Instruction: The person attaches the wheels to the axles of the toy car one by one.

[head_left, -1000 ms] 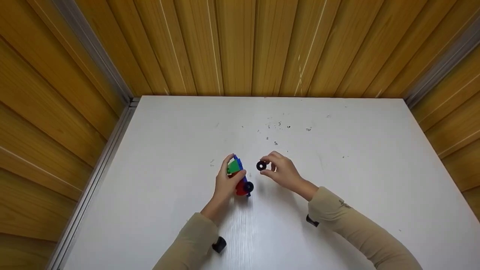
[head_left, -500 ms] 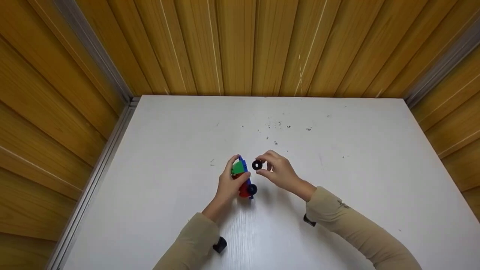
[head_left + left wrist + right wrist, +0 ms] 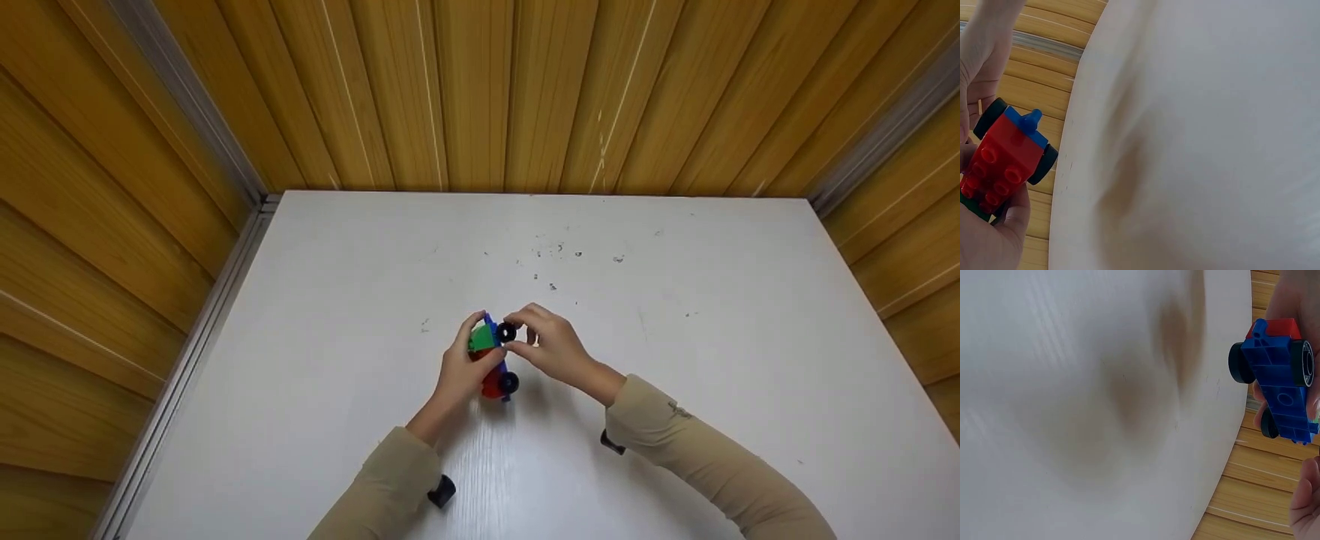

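My left hand grips a toy car built of toy bricks, with a blue chassis, a red studded block and a green block. In the right wrist view the car's underside shows, with three black wheels on it, one being the near wheel. My right hand pinches a loose black wheel between thumb and fingers. That wheel is right at the car's right side, toward its far end, overlapping the chassis edge in the head view. Both hands are above the table.
A white table with small dark scuff marks lies below. Wood-patterned panels stand behind it and at both sides. A black wrist device sits under the left sleeve, and another under the right.
My right hand has moved left with the wheel, from apart to right at the car's side. My left hand has shifted the car slightly to the right.
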The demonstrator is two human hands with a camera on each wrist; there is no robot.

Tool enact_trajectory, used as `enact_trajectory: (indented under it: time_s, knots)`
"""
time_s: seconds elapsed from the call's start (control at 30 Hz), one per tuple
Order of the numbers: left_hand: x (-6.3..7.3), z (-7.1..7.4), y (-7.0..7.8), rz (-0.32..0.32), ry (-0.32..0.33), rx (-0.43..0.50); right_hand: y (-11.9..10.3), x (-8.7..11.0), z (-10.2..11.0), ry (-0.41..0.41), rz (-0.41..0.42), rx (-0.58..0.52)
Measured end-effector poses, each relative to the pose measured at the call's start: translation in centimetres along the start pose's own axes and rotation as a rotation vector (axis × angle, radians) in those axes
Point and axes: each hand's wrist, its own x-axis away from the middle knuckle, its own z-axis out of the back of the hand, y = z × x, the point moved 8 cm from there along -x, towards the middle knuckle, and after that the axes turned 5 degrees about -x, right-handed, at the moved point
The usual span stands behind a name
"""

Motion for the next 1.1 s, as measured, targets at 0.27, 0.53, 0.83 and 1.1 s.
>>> enact_trajectory:
  time_s: [0.27, 0.53, 0.83, 1.1]
  knots:
    - [0.1, -0.1, 0.4, -0.038, -0.001, -0.031, 0.0, 0.0, -0.2, 0.000, 0.006, 0.016]
    - [0.2, -0.2, 0.7, -0.065, -0.030, -0.044, -0.2, 0.0, -0.1, 0.010, 0.048, 0.032]
    - [1.9, 0.6, 4.3, -0.095, -0.090, -0.015, -0.5, 0.2, -0.1, 0.008, 0.063, 0.066]
    - [0.7, -0.3, 1.9, -0.092, -0.090, -0.002, -0.6, 0.5, -0.1, 0.005, 0.065, 0.102]
